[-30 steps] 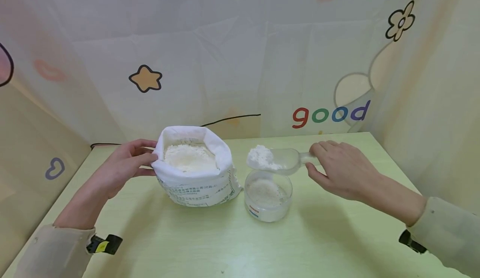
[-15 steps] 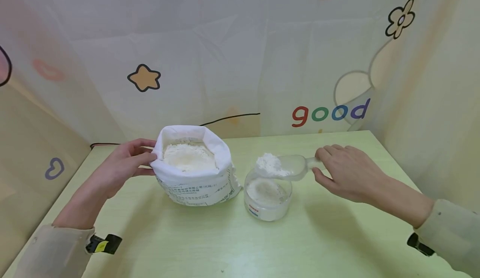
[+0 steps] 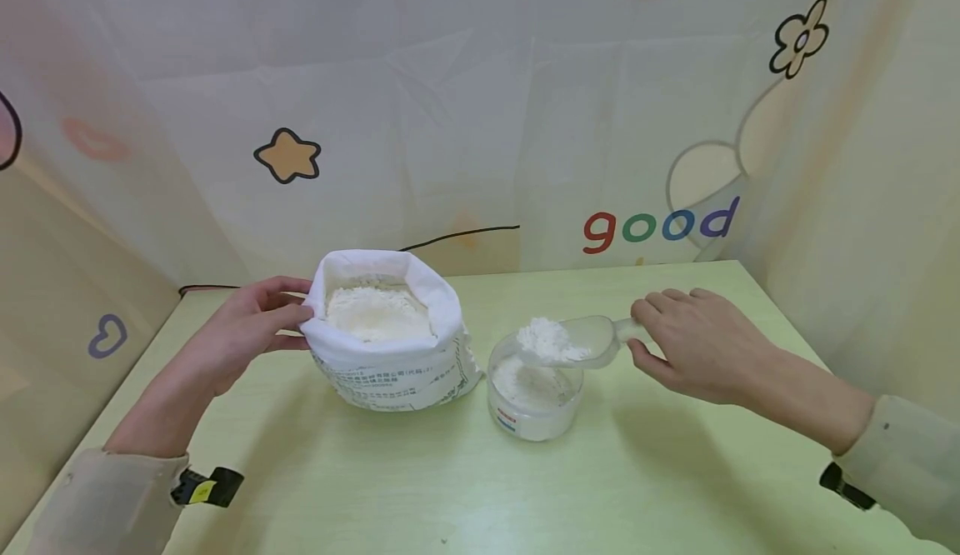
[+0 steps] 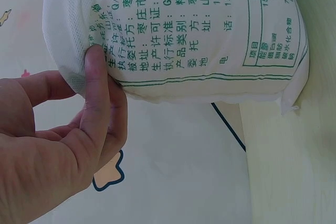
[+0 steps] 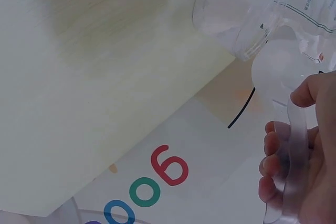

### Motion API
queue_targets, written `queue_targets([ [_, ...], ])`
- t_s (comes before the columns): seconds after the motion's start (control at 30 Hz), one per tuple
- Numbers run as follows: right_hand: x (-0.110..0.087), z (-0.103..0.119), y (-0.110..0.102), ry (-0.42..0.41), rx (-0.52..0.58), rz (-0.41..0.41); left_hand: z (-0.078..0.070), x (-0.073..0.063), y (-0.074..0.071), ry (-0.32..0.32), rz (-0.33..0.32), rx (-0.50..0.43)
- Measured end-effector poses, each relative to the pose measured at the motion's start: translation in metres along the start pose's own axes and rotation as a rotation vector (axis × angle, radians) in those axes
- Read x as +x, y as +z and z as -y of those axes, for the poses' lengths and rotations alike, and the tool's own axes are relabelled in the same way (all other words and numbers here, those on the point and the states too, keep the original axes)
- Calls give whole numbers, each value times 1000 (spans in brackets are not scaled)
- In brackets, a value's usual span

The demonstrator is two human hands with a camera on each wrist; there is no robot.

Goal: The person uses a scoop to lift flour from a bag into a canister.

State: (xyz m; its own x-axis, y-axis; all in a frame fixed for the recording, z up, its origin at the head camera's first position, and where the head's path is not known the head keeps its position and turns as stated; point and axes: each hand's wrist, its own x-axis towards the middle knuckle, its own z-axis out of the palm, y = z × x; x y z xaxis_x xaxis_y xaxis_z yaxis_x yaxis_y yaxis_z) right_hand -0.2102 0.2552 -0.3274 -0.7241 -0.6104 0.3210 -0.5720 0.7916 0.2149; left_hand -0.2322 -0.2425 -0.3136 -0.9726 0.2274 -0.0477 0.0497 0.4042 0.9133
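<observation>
At the left, my left hand (image 3: pixel 251 326) pinches the rolled rim of a white cloth flour bag (image 3: pixel 397 380), thumb outside. The bag stands upright with its mouth wide, and white flour (image 3: pixel 375 313) fills it close to the rim. My right hand (image 3: pixel 697 342) grips the handle of a clear plastic scoop (image 3: pixel 600 338), fingers curled round it in the right wrist view. A heap of flour (image 3: pixel 551 340) lies in the scoop's front end. Beneath that end is a round clear jar (image 3: pixel 534 426) with flour inside; the scoop overlaps its far right rim in the head view.
Everything stands on a pale green-yellow table (image 3: pixel 465 497). Close behind its back edge hangs a printed curtain (image 3: pixel 465 122), which also closes in the left and right sides. The jar stands just right of the bag.
The right hand has carried the loaded scoop a little right and down, bringing it closer over the jar. The left hand and the bag have stayed in place.
</observation>
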Motion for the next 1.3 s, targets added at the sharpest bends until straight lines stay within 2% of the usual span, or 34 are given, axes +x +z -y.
queue_targets([
  [0.33,3,4,-8,-22,-52,76,1,0,0,11,6,-11],
  [1.0,5,8,-13,-4,-67,116,1,0,0,15,-1,-14],
  [1.3,4,6,-13,-1,-63,109,1,1,0,8,1,-12],
])
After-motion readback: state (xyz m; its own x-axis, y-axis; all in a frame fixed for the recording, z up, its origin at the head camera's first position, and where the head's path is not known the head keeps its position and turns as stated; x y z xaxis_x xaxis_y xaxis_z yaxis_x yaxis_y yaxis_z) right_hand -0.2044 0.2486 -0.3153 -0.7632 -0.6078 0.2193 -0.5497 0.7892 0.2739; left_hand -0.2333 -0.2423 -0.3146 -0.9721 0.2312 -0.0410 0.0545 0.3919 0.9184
